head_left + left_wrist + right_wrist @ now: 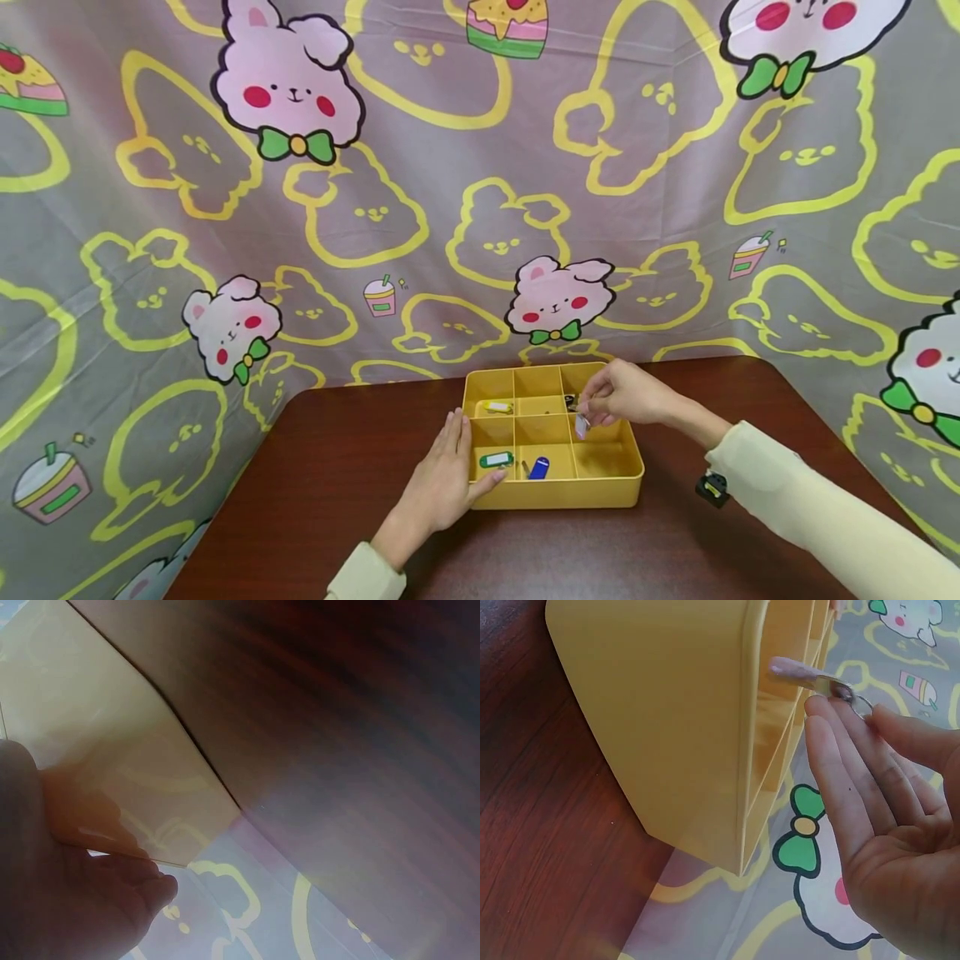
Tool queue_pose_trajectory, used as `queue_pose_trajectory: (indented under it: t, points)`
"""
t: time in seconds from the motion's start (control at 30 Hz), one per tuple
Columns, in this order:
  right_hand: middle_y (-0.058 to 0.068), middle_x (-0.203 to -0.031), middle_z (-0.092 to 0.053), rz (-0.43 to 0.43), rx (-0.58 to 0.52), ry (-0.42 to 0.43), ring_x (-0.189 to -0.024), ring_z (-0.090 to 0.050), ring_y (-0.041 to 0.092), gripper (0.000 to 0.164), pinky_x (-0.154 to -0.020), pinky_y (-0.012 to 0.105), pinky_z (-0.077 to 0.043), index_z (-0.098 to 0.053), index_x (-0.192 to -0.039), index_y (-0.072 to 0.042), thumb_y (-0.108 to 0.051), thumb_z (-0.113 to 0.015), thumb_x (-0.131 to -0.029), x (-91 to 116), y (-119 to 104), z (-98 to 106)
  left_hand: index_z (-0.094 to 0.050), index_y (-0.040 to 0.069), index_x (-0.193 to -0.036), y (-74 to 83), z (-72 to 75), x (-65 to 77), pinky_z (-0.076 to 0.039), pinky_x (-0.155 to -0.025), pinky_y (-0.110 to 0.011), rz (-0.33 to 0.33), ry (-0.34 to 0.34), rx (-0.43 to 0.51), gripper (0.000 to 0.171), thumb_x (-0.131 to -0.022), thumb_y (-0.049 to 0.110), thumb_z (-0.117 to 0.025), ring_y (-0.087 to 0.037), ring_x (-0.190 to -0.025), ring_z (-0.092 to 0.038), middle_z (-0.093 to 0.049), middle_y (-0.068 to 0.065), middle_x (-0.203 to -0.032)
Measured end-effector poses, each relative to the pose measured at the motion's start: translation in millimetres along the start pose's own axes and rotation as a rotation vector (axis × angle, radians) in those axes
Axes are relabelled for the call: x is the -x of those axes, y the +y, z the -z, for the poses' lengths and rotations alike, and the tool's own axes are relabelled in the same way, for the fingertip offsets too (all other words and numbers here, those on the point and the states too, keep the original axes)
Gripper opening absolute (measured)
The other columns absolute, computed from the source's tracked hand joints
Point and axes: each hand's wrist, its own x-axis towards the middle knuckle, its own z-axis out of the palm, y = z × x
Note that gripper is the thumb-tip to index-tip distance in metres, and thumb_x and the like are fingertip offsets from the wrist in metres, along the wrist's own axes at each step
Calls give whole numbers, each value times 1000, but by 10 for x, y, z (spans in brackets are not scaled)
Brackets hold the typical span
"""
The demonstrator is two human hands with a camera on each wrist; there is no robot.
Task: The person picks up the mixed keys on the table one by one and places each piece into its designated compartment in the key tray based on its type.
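A yellow divided tray (555, 493) sits on the table. My right hand (622, 396) is over its right column, thumb and fingertips pinching the metal ring of a pale pink key tag (791, 669). A small key hangs by that ring. In the head view the tag tilts down over the divider between the back and front right compartments. My left hand (442, 479) rests along the tray's left wall with fingers straight, the thumb lying across the front left corner. In the left wrist view, part of the left hand (97, 900) lies at the rim.
A yellow key tag (497, 407) lies in the back left compartment, a green key tag (496, 459) in the front left, a blue key tag (539, 467) in the front middle. Something black (570, 401) shows back right. A patterned curtain (420, 208) hangs behind the brown table (337, 450).
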Motion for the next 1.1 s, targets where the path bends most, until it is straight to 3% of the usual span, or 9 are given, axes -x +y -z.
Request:
queue_pose_trajectory:
  t: [0.4, 0.8, 1.0, 1.1]
  points:
    - [18, -97, -81, -12, -36, 14, -85, -80, 30, 18, -76, 44, -67, -78, -106, 6, -7, -68, -101, 33, 14, 0, -26, -7, -163, -6, -19, -19, -32, -129, -50, -2, 3, -7, 106, -101, 77, -40, -40, -163, -20, -15, -26, -175]
    - [9, -92, -82, -8, -47, 46, -81, -78, 21, 16, -76, 38, -66, -81, -104, -3, -16, -73, -99, 61, 32, 71, -26, -6, -163, -16, -14, -26, -32, -129, -50, 1, 4, 0, 107, -100, 79, -38, -39, -164, -19, -16, -25, -175]
    - [12, -94, -82, -23, -68, 59, -80, -76, 17, 17, -75, 32, -65, -80, -105, -1, -14, -72, -99, 96, 53, 94, -26, -7, -163, -9, -17, -19, -32, -130, -50, -3, -5, 3, 109, -99, 80, -36, -39, -164, -18, -15, -26, -175]
    - [15, -96, -82, -23, -84, 62, -81, -77, 18, 17, -77, 36, -66, -80, -106, 0, -14, -72, -99, 119, 66, 99, -26, -7, -163, -4, -16, -13, -32, -129, -51, 0, -10, 9, 109, -99, 80, -37, -40, -164, -19, -15, -26, -175]
